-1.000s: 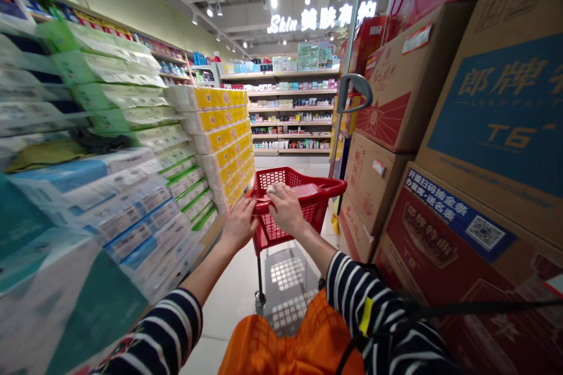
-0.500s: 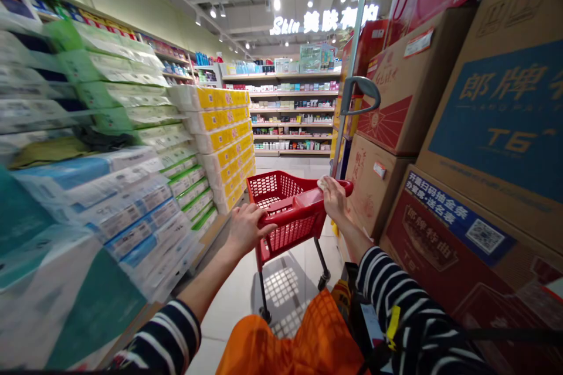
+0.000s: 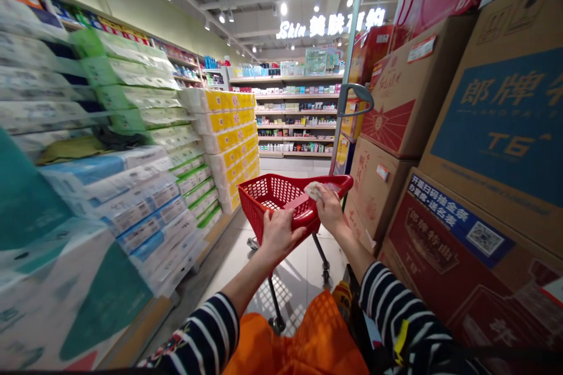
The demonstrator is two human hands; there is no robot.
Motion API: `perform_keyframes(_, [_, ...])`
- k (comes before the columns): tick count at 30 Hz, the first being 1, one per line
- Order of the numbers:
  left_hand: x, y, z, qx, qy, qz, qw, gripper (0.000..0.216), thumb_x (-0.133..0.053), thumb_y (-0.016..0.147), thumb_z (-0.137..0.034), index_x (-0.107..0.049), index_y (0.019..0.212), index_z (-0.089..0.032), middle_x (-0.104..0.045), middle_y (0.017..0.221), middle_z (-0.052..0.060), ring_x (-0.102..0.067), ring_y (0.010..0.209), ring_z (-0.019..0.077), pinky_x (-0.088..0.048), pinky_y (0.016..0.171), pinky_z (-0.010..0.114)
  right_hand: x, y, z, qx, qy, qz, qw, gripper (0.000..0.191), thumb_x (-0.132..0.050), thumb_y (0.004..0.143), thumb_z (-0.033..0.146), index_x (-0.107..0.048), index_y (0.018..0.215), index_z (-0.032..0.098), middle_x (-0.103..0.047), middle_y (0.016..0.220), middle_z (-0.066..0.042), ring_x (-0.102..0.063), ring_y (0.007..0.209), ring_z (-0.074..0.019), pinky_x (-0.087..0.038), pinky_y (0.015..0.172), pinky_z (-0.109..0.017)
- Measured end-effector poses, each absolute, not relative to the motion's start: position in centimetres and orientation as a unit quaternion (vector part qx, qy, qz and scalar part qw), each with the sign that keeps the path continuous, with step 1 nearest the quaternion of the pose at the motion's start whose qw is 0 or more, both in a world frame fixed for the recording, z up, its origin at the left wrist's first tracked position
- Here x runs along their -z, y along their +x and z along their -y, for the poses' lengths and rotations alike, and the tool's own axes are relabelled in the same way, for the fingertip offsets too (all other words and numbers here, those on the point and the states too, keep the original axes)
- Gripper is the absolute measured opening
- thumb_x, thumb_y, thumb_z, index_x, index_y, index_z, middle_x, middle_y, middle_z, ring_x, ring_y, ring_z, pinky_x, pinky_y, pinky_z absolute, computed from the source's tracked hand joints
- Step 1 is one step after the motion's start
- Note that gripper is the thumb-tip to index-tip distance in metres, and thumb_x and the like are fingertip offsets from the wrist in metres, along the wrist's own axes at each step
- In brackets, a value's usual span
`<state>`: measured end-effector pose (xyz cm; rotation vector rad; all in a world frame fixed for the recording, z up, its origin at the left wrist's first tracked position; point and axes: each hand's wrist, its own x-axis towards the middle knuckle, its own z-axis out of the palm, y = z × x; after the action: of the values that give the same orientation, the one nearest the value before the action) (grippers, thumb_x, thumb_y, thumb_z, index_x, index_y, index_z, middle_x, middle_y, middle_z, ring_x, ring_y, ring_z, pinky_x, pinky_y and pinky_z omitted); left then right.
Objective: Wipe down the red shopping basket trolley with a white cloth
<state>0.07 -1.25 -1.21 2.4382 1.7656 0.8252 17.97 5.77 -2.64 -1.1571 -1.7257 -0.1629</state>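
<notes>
In front of me stands a red shopping cart (image 3: 259, 193), turned at an angle, with a perforated basket and thin dark legs on casters. My left hand (image 3: 279, 231) grips the near rim on its handle side, thumb along the top. A crumpled whitish cloth (image 3: 314, 190) is pinched in my right hand (image 3: 329, 205), which rests at the handle bar near its right part. The cloth touches the cart by the pinkish panel (image 3: 299, 204) behind the handle. The fingertips of my left hand are partly hidden over the rim.
Tissue packs in yellow and white (image 3: 231, 146) and in green and white (image 3: 196, 193) are stacked at left. Cardboard cartons (image 3: 396, 94) line the right side, beside a metal pole with a grey handle (image 3: 358, 99). Shelves of small goods (image 3: 294, 108) stand ahead across the tiled floor (image 3: 224, 275).
The cart has turned, its near left end swinging toward me. My left hand has moved right with it. My right hand has brought the cloth slightly left and down along the handle.
</notes>
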Motion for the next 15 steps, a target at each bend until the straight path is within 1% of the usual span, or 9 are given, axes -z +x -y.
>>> perform_keyframes(2, [2.1,-0.3,0.9,-0.261,0.780,-0.565,0.059,0.058,-0.050,0.080,-0.043,-0.036,0.131,-0.018,-0.044,0.135,0.013,-0.036,0.127,0.0245,-0.019,0.106,0.052,2.8,19.2,-6.2,0.061,-0.496,0.685,0.529,0.043,-0.036,0.080,0.014,-0.053,0.120,0.014,-0.055,0.122,-0.012,-0.047,0.117,-0.0202,-0.034,0.103,-0.040])
perform_keyframes(4, [3.1,-0.7,0.4,-0.235,0.779,-0.574,0.088,0.066,-0.051,0.079,-0.038,-0.027,0.138,-0.018,-0.030,0.145,0.014,-0.024,0.135,0.0248,-0.015,0.108,0.054,2.9,19.5,-5.7,0.052,-0.501,0.675,0.539,0.044,-0.036,0.079,0.014,-0.054,0.120,0.014,-0.055,0.122,-0.011,-0.047,0.116,-0.0199,-0.036,0.102,-0.038])
perform_keyframes(5, [3.5,-0.7,0.1,-0.222,0.781,-0.577,0.092,0.068,-0.052,0.079,-0.035,-0.025,0.139,-0.019,-0.027,0.147,0.013,-0.020,0.136,0.0248,-0.013,0.108,0.055,2.9,19.2,-5.2,0.048,-0.501,0.673,0.542,0.045,-0.036,0.079,0.014,-0.054,0.120,0.014,-0.055,0.121,-0.011,-0.048,0.115,-0.0201,-0.037,0.102,-0.038])
perform_keyframes(7, [4.0,-0.4,-0.3,-0.204,0.789,-0.573,0.090,0.070,-0.052,0.078,-0.030,-0.023,0.140,-0.020,-0.024,0.148,0.011,-0.017,0.138,0.0246,-0.009,0.108,0.057,2.8,18.2,-3.7,0.041,-0.499,0.674,0.543,0.045,-0.036,0.078,0.014,-0.054,0.120,0.016,-0.056,0.119,-0.009,-0.049,0.114,-0.0203,-0.038,0.101,-0.038])
perform_keyframes(9, [4.0,0.3,-0.4,-0.197,0.792,-0.572,0.083,0.070,-0.051,0.078,-0.029,-0.022,0.141,-0.020,-0.023,0.149,0.011,-0.015,0.138,0.0250,-0.010,0.108,0.057,2.6,16.9,-1.9,0.039,-0.494,0.688,0.530,0.045,-0.037,0.079,0.013,-0.055,0.120,0.017,-0.057,0.119,-0.009,-0.050,0.112,-0.0198,-0.039,0.100,-0.036])
perform_keyframes(12, [3.9,1.1,-0.8,-0.187,0.803,-0.560,0.078,0.068,-0.049,0.079,-0.029,-0.023,0.141,-0.019,-0.025,0.148,0.010,-0.017,0.137,0.0245,-0.013,0.108,0.056,2.0,15.6,0.3,0.074,-0.495,0.732,0.462,0.043,-0.038,0.080,0.011,-0.056,0.119,0.017,-0.057,0.121,-0.009,-0.049,0.112,-0.0201,-0.037,0.099,-0.035])
perform_keyframes(15, [4.2,1.0,-1.6,-0.188,0.794,-0.572,0.085,0.069,-0.050,0.075,-0.025,-0.025,0.140,-0.019,-0.027,0.147,0.010,-0.020,0.136,0.0240,-0.015,0.108,0.055,1.3,16.2,1.1,0.127,-0.554,0.718,0.401,0.041,-0.039,0.083,0.013,-0.054,0.121,0.019,-0.056,0.123,-0.009,-0.049,0.112,-0.0228,-0.030,0.101,-0.042])
